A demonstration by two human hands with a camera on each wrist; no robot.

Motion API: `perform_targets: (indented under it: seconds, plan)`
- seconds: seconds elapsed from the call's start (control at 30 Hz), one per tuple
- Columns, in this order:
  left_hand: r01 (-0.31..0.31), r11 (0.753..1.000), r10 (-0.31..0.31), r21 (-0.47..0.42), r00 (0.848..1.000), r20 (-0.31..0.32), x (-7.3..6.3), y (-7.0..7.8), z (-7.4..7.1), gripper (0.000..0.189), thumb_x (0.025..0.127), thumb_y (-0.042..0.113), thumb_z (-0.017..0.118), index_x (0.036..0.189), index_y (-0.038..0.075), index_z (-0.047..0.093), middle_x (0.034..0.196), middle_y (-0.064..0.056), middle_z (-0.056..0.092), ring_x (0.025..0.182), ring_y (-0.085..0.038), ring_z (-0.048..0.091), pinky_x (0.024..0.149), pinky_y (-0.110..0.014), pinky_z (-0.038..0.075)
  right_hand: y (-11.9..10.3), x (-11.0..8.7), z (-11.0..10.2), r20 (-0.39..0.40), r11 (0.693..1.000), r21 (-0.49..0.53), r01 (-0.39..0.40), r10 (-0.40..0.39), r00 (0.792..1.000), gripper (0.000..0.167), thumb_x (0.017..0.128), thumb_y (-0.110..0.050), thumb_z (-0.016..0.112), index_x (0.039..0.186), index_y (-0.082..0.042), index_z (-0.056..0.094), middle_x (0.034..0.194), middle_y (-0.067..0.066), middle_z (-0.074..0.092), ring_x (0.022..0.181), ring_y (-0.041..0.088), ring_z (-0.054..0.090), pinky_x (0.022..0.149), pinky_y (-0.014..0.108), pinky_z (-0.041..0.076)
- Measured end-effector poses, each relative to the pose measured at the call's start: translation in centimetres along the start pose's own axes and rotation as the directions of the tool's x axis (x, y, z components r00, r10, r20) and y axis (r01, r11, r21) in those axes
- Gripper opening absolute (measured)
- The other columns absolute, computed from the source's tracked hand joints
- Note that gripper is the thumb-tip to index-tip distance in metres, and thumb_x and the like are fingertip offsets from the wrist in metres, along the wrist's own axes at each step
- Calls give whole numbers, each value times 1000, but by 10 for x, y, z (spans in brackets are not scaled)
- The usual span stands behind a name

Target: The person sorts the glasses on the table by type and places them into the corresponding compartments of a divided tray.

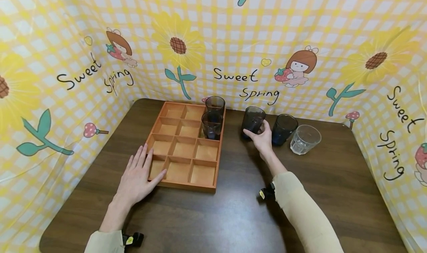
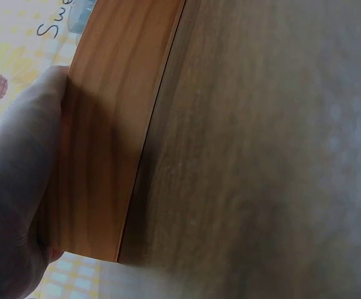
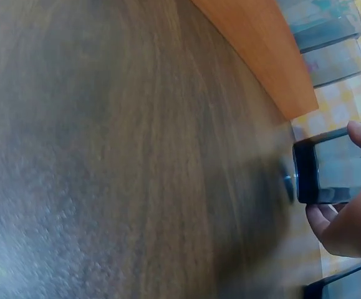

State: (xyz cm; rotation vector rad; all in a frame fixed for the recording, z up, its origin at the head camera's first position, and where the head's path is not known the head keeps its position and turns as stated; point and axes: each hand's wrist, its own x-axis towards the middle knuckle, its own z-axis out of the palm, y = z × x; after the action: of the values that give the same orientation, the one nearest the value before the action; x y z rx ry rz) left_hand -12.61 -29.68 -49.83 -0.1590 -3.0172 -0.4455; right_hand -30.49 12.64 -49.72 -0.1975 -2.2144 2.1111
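Note:
My right hand (image 1: 263, 138) grips a dark tinted drinking glass (image 1: 254, 118), thumb on one side and fingers round the other. In the right wrist view the base of this glass (image 3: 307, 171) shows a small gap above the tabletop. Flat over the near left corner of a wooden compartment tray (image 1: 216, 175) lies my left hand (image 1: 136, 178), its fingers straight along the rim and its thumb across the front edge. Two more dark glasses stand in the tray's right column: one in the far corner compartment (image 1: 215, 101), the other (image 1: 212, 124) just nearer.
Right of the held glass stand another dark glass (image 1: 284, 130) and a clear glass (image 1: 305, 138), close together on the brown table (image 1: 247, 216). A yellow checked cloth (image 1: 233, 41) walls the back and both sides. The tray's other compartments show bare wood.

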Motion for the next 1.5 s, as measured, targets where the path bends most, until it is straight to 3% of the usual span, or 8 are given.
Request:
perform_targets:
  seconds: [0.13, 0.5, 0.6, 0.77, 0.87, 1.03, 1.3, 1.5]
  plan:
    - [0, 1000, 0, -4, 1000, 3, 0, 0, -1, 101, 107, 65, 58, 175, -1, 21, 185, -23, 9, 172, -46, 13, 136, -70, 17, -2, -2, 1, 40, 998, 54, -26, 24, 999, 80, 96, -5, 83, 164, -6, 42, 160, 21, 58, 144, 34, 61, 98, 18, 53]
    - [1, 1000, -1, -5, 1000, 3, -1, 0, 1, 101, 107, 65, 58, 175, 1, 20, 185, -23, 9, 173, -45, 12, 137, -69, 16, -4, -11, -2, 99, 998, 22, -67, 64, 993, 81, 97, -10, 83, 166, -8, 41, 162, 23, 56, 147, 39, 59, 121, 46, 50]
    - [0, 1000, 0, -1, 1000, 8, -1, 0, 2, 101, 107, 65, 57, 175, 1, 19, 185, -23, 9, 173, -45, 12, 137, -69, 16, -4, -14, -3, 111, 997, -4, -74, 74, 991, 79, 98, -12, 83, 165, -8, 42, 161, 23, 58, 146, 39, 60, 117, 40, 53]
    - [-2, 1000, 2, 10, 1000, 10, -1, -1, 3, 102, 107, 66, 57, 175, 1, 19, 185, -24, 9, 172, -45, 13, 136, -70, 17, -4, -19, -3, 122, 997, -30, -78, 81, 989, 75, 97, -14, 84, 161, -6, 47, 155, 24, 63, 139, 35, 65, 94, 17, 56]
    - [-2, 1000, 2, 10, 1000, 1, -1, -1, 3, 101, 106, 65, 58, 175, 1, 20, 185, -24, 11, 172, -46, 14, 136, -70, 17, -5, -21, -2, 131, 997, -30, -70, 73, 989, 72, 97, -14, 84, 159, -4, 50, 152, 25, 65, 132, 30, 68, 87, 11, 56]
    - [-6, 1000, 6, 11, 1000, -16, 0, -1, 2, 101, 106, 64, 59, 174, 0, 23, 184, -25, 12, 172, -46, 15, 135, -70, 19, -7, -25, 0, 151, 996, -64, -57, 66, 986, 69, 98, -16, 84, 158, -5, 52, 149, 25, 66, 125, 25, 71, 86, 12, 56]
    - [2, 1000, -2, 9, 1000, 11, -1, 0, 2, 101, 107, 65, 57, 175, 1, 19, 185, -23, 8, 173, -45, 12, 136, -69, 17, -6, -32, 0, 192, 991, -132, -34, 59, 980, 72, 98, -24, 85, 160, -9, 52, 148, 25, 67, 134, 38, 69, 96, 21, 57]
    - [4, 1000, -4, 10, 1000, 13, 0, -2, 2, 102, 107, 66, 57, 176, 1, 18, 186, -23, 8, 173, -45, 11, 137, -69, 16, -7, -40, 2, 213, 989, -145, -2, 33, 976, 67, 97, -21, 85, 156, -11, 56, 141, 24, 71, 114, 23, 74, 83, 16, 58]
